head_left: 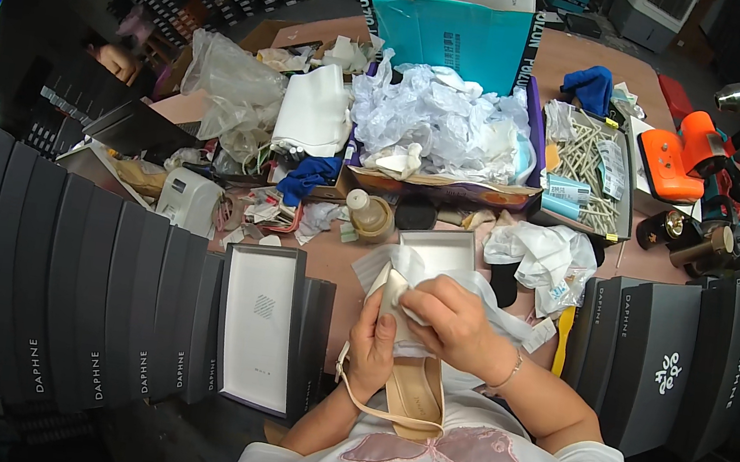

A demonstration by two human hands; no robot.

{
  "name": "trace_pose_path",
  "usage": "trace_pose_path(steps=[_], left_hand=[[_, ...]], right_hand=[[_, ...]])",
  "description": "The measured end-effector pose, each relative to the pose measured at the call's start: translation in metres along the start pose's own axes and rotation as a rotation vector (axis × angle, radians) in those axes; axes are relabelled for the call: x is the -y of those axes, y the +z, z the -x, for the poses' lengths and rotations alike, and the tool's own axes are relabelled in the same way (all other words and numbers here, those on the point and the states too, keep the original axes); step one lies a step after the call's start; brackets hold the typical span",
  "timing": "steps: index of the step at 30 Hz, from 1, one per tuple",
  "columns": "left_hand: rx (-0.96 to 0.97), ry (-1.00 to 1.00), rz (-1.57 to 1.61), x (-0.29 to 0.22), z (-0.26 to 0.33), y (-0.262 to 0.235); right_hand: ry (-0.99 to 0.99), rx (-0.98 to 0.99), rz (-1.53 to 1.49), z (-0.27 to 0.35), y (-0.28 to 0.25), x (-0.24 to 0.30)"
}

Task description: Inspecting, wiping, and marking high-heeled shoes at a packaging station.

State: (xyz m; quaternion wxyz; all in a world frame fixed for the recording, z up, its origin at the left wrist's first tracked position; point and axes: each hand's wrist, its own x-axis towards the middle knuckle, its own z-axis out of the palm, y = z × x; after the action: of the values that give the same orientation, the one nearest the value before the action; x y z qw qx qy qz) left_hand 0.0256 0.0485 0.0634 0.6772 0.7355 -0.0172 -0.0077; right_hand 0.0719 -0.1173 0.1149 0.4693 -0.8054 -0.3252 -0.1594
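A cream slingback shoe (415,398) with a pointed toe and a tan insole is held close to my chest, its toe aimed away from me. My left hand (371,340) is closed around its side near the front; the thin strap hangs in a loop below. My right hand (461,324) is pinched against the toe, and what lies under those fingertips, if anything, is hidden. White tissue paper (486,296) spreads behind and beneath my hands, partly over an open shoe box (437,243).
Dark shoe boxes (79,285) stand in rows at left and right (646,355). An upright white-lined box part (260,324) is left of me. Behind are a tissue-filled box (446,124), a tray of white sticks (592,168), a capped bottle (370,217) and orange tools (671,165).
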Motion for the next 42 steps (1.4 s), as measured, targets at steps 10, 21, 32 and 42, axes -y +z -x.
trace_pose_path(steps=[10,21,32,42], left_hand=[[0.004,0.005,0.003,-0.004,-0.004,0.0],[-0.011,0.034,-0.015,-0.006,-0.003,0.0],[-0.058,0.036,-0.072,-0.003,0.0,-0.003],[-0.073,0.031,-0.051,-0.003,-0.004,-0.004]], right_hand=[[0.023,-0.054,-0.033,-0.001,0.005,-0.003],[0.017,-0.03,-0.022,0.002,0.005,-0.002],[0.027,-0.003,0.005,0.013,0.005,0.002],[0.089,0.003,-0.023,0.013,0.009,0.004]])
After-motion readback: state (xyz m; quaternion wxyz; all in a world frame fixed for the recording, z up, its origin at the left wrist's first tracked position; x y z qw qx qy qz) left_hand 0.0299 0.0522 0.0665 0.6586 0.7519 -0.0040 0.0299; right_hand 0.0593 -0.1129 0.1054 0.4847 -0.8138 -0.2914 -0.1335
